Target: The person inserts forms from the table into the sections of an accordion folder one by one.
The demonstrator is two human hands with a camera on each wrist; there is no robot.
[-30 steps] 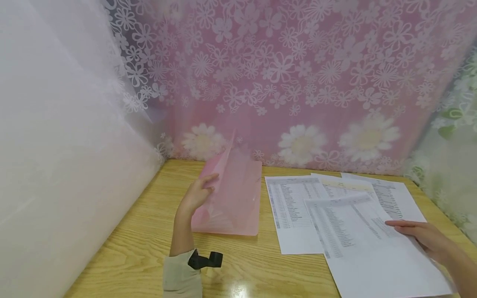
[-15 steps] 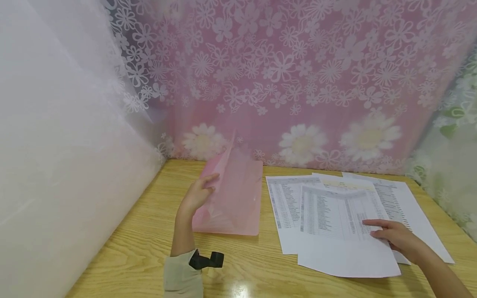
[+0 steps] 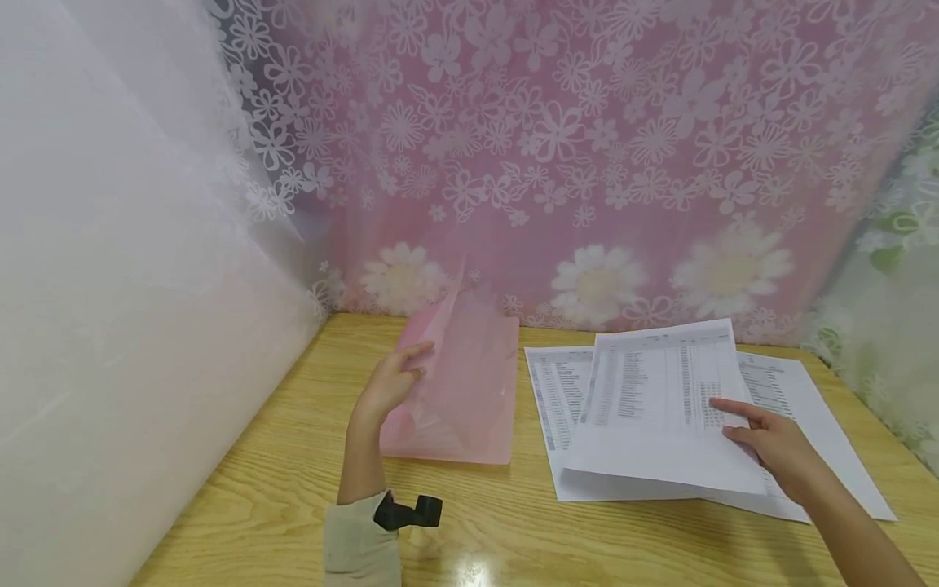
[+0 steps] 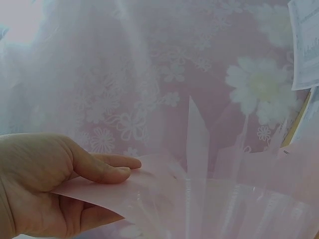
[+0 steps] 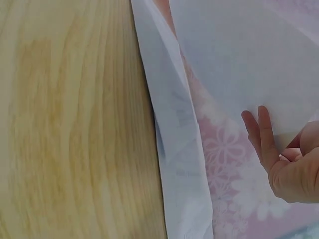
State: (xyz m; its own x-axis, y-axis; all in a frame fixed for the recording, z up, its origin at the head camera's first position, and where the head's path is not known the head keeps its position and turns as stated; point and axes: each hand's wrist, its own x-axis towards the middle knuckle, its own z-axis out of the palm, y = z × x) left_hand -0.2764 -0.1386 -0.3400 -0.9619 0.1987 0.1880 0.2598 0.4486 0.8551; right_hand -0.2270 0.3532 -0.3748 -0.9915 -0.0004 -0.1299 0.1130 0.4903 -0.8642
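Note:
In the head view, a pink plastic folder (image 3: 480,391) lies part-opened at left centre, its cover raised. My left hand (image 3: 386,383) holds that cover; the left wrist view shows the cover (image 4: 99,191) pinched between thumb and fingers, with clear sleeves (image 4: 239,204) fanned beyond. On the right, my right hand (image 3: 785,452) pinches a printed sheet of paper (image 3: 653,440) by its right edge. This sheet is lifted and tilted above other papers. From below, the right wrist view shows its blank underside (image 5: 234,55), with two fingertips against it.
Other printed papers (image 3: 800,408) lie spread on the wooden table (image 3: 513,530) beneath the lifted sheet. A flowered pink curtain (image 3: 513,204) hangs along the back edge, and pale sheeting (image 3: 132,326) walls off the left side.
My right hand has brought the sheet from the lower right to the left and then farther back, above the other papers. The left hand and folder have stayed in place.

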